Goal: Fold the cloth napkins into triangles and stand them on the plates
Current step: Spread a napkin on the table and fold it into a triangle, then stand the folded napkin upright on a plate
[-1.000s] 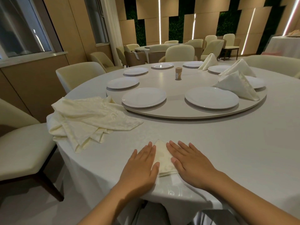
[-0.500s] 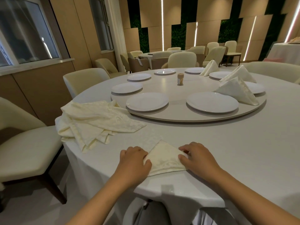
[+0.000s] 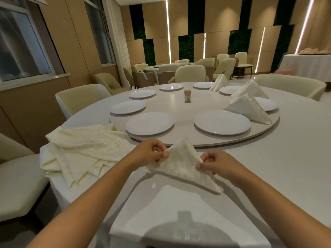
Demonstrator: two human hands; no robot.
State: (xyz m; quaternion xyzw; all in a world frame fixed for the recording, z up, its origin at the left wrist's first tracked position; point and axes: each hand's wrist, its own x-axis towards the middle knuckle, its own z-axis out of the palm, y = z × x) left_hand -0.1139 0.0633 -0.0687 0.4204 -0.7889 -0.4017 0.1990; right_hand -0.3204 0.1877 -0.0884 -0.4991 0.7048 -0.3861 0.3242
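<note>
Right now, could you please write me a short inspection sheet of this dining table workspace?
Surface: round table in white cloth, turntable on it.
Job's things: folded napkin held up; three standing napkins at far right; nearest plates bare; loose napkin pile at left.
Clutter: small jar mid-turntable.
Hands: left hand and right hand each pinch a napkin edge.
Cables: nothing seen.
Surroundings: cream chairs, windows, further tables behind.

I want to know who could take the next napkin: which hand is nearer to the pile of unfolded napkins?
Left. The left hand is just right of the pile; the right hand is farther right, beyond the folded napkin.
</note>
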